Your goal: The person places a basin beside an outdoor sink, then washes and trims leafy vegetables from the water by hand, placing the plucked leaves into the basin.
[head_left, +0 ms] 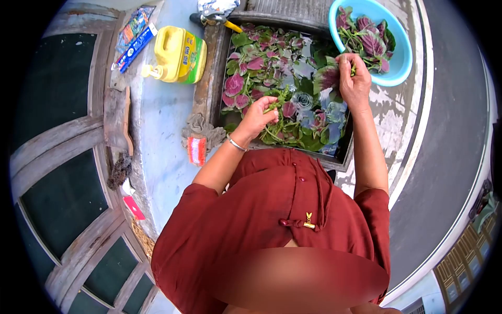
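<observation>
Red-and-green leafy vegetables (253, 63) float in the water of a dark rectangular sink (342, 162). My left hand (257, 118), with a silver bangle at the wrist, is closed on green stems low over the water. Higher up and to the right, my right hand (355, 81) pinches leafy greens (327, 78) by the stems; a broad purple-green leaf hangs to its left. Just beyond that hand is a light blue basin (403, 68), tilted in view, with more of the same leaves (374, 39) in it.
A yellow detergent jug (178, 55) stands left of the sink, below a tap (214, 19). A grey rag (201, 131) and a red-and-white brush (196, 150) lie by the sink's left edge. Farther left are a blue box (137, 48) and a wooden window frame (57, 141).
</observation>
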